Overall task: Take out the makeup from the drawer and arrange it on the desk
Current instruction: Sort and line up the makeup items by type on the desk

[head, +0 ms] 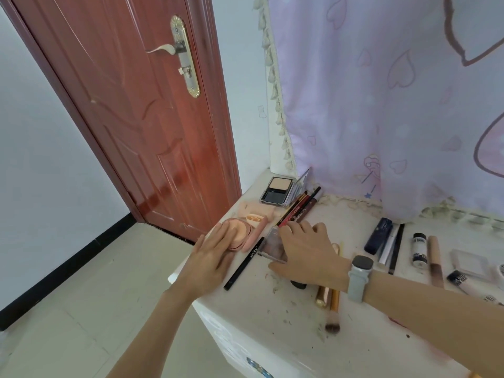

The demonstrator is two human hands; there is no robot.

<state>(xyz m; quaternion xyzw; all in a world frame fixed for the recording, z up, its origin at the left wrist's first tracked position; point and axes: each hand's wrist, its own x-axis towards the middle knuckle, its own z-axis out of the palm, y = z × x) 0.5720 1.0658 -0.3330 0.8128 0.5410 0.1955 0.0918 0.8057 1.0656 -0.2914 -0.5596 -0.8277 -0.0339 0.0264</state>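
Most makeup already lies spread across the desk [354,336]. The left hand [215,255] rests flat on a round compact [240,236] at the left edge; the right hand [305,255] grips a clear palette [270,245] just beside it. No drawer shows.

On the desk [368,347] — powder compact [278,190] at the back-left corner, pencils [298,207] just right of it.

A red-brown door [131,110] stands between white walls [41,165], beside a lilac curtain [395,105], over pale floor tiles [81,309].
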